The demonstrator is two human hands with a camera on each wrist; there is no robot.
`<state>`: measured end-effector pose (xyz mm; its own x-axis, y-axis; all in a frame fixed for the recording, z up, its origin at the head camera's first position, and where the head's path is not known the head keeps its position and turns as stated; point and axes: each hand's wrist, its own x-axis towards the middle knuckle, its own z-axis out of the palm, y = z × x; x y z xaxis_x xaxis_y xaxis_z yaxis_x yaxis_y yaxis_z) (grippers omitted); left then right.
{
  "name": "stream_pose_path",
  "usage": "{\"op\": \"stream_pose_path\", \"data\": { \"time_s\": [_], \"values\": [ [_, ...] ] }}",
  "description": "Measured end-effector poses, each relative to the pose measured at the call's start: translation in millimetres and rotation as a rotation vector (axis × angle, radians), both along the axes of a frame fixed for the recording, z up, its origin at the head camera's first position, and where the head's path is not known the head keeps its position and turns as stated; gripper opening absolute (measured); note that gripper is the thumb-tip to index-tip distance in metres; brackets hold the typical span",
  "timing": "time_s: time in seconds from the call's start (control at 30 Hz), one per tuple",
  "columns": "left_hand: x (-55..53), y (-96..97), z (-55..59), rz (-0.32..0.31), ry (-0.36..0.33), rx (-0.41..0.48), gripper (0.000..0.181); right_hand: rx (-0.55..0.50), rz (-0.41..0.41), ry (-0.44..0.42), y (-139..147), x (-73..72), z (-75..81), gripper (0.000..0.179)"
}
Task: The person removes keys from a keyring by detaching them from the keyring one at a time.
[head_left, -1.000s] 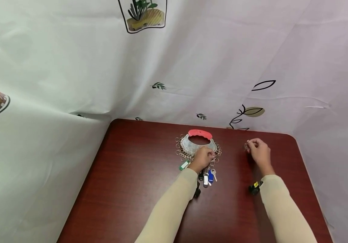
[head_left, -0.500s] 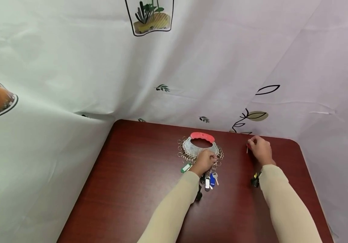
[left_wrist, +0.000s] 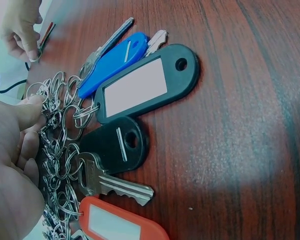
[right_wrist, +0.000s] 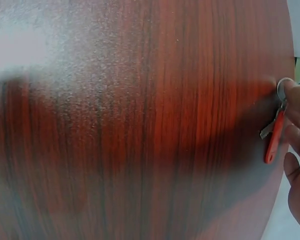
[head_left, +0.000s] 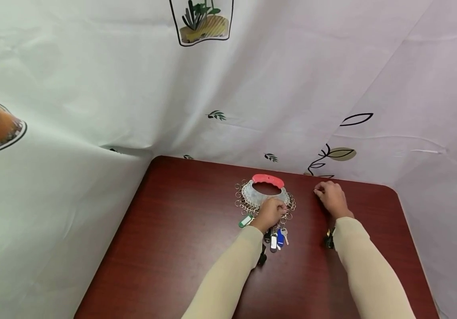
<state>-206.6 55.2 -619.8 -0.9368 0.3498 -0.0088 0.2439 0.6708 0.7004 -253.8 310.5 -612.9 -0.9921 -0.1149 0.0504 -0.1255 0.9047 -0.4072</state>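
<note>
A large metal key holder [head_left: 257, 197] with a red handle [head_left: 268, 180] and a fringe of small rings lies on the table. My left hand [head_left: 270, 212] rests at its front edge, thumb and fingers pinching a small ring [left_wrist: 37, 89] of the fringe. My right hand [head_left: 332, 199] is to the right of the holder, pinching a key ring [right_wrist: 285, 89] from which a red key tag [right_wrist: 274, 137] and a key [right_wrist: 266, 130] hang. Blue [left_wrist: 112, 65], black [left_wrist: 152, 82] and orange-red [left_wrist: 121, 222] tags with keys [left_wrist: 122, 187] fan out from the holder beside my left hand.
The dark red wooden table [head_left: 164, 221] has rounded far corners. White printed cloth [head_left: 252, 88] hangs close behind its back edge and along the sides. A green tag [head_left: 246, 221] lies to the left of my left wrist.
My right hand has moved left, closer to the key holder, with the key ring and red tag. The left hand stays at the holder's fringe. The head view has shifted slightly.
</note>
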Motion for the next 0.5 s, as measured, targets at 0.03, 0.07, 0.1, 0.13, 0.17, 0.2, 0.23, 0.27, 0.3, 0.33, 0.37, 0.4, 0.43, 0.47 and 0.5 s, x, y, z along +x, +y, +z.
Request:
{"op": "stream_pose_path", "data": {
  "time_s": [0.03,0.07,0.1,0.13,0.17,0.2,0.23,0.27,0.3,0.33,0.37,0.4,0.43,0.47,0.5],
  "values": [
    [0.3,0.3,-0.2,0.001,0.003,-0.004,0.010,-0.003,0.007,0.000,0,0.6,-0.8,0.013],
    [0.6,0.6,-0.5,0.002,0.002,-0.003,0.009,-0.008,0.013,-0.002,0,1.1,-1.4,0.015],
    [0.7,1.0,-0.8,0.003,0.000,-0.002,0.010,-0.012,0.015,-0.001,0,1.9,-1.4,0.017],
    [0.8,1.3,-1.1,0.002,0.003,0.000,0.009,-0.022,0.015,0.003,1,2.8,-1.0,0.019],
    [0.8,1.6,-1.5,-0.001,0.003,0.001,0.009,-0.034,0.014,0.008,1,3.9,0.0,0.020],
    [0.8,1.8,-1.8,-0.003,0.002,-0.004,0.009,-0.046,0.013,0.019,2,4.8,0.9,0.022],
    [0.6,2.0,-2.1,-0.005,0.003,-0.011,0.009,-0.062,0.010,0.033,2,5.5,2.2,0.022],
    [0.4,2.1,-2.5,-0.007,0.004,-0.008,0.009,-0.079,0.006,0.051,3,6.5,3.7,0.022],
    [0.0,2.0,-2.7,-0.008,0.007,-0.014,0.009,-0.098,0.002,0.070,4,7.8,5.6,0.022],
    [-0.3,1.9,-2.8,-0.007,0.010,-0.018,0.008,-0.119,-0.002,0.086,4,8.8,7.2,0.022],
    [-0.7,1.7,-3.0,-0.006,0.015,-0.022,0.008,-0.136,-0.005,0.103,4,9.9,9.0,0.022],
    [-1.2,1.5,-3.3,-0.005,0.020,-0.030,0.008,-0.153,-0.014,0.117,4,11.3,10.6,0.022],
    [-1.4,2.0,-3.5,-0.006,0.024,-0.030,0.008,-0.174,-0.034,0.124,5,13.9,12.9,0.023],
    [-1.5,2.6,-3.4,-0.008,0.028,-0.029,0.008,-0.196,-0.062,0.126,6,17.1,14.9,0.023],
    [-1.4,3.3,-3.4,-0.011,0.032,-0.033,0.008,-0.220,-0.098,0.125,7,20.6,16.8,0.024]
  ]
}}
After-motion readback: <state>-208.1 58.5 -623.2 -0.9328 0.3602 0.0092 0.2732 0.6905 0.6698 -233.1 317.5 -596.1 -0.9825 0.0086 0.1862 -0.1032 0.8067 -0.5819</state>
